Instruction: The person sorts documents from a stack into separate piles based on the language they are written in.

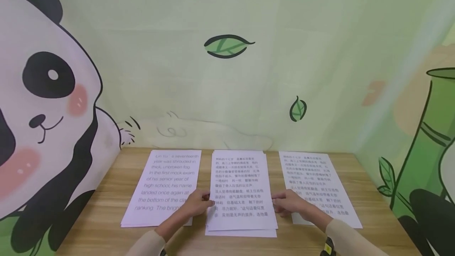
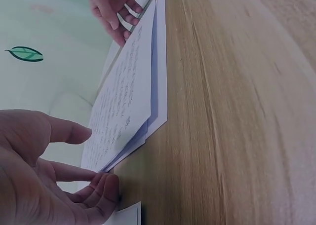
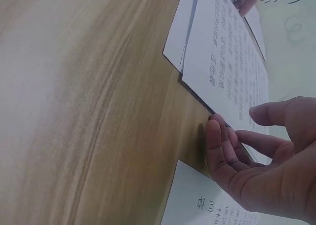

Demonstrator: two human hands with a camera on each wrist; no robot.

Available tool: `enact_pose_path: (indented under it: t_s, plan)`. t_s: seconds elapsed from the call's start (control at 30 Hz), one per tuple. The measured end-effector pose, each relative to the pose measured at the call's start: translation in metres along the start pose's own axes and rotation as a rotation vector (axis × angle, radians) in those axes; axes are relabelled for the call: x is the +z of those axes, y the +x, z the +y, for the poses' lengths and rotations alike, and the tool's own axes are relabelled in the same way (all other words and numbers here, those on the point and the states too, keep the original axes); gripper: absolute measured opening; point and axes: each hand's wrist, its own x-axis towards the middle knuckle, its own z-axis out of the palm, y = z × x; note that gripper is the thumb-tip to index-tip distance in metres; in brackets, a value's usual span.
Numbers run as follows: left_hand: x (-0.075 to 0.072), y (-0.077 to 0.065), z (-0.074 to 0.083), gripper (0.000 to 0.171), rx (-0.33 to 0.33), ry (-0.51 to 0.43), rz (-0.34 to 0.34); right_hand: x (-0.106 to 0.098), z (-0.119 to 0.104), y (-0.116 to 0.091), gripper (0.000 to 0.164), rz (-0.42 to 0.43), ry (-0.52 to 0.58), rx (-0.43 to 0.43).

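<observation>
Between my two hands lies a pile of paper sheets (image 1: 241, 196) printed with Chinese text. Its top sheet sits askew over the lower ones, which stick out at the near edge. My left hand (image 1: 200, 202) touches the pile's left edge with its fingertips. In the left wrist view, the left thumb (image 2: 74, 132) stands apart from the fingers, above the paper's level. On the opposite side, my right hand (image 1: 289, 201) has its fingers at the right edge. Its thumb (image 3: 266, 113) is spread away from the fingers in the right wrist view.
Sheets with English text (image 1: 163, 181) lie to the left, partly behind the left hand. To the right are sheets with Chinese text (image 1: 313, 177), overlapped by the right hand. All rest on a wooden table (image 1: 96, 208), with a panda-printed backdrop (image 1: 160, 70) behind it.
</observation>
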Motion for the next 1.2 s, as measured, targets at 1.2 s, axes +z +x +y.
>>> enact_pose_path:
  t_s: [1.2]
  plan:
    - [0.007, 0.0, -0.019, 0.048, -0.167, -0.398, 0.071, 0.009, 0.015, 0.005, 0.066, -0.136, 0.351, -0.039]
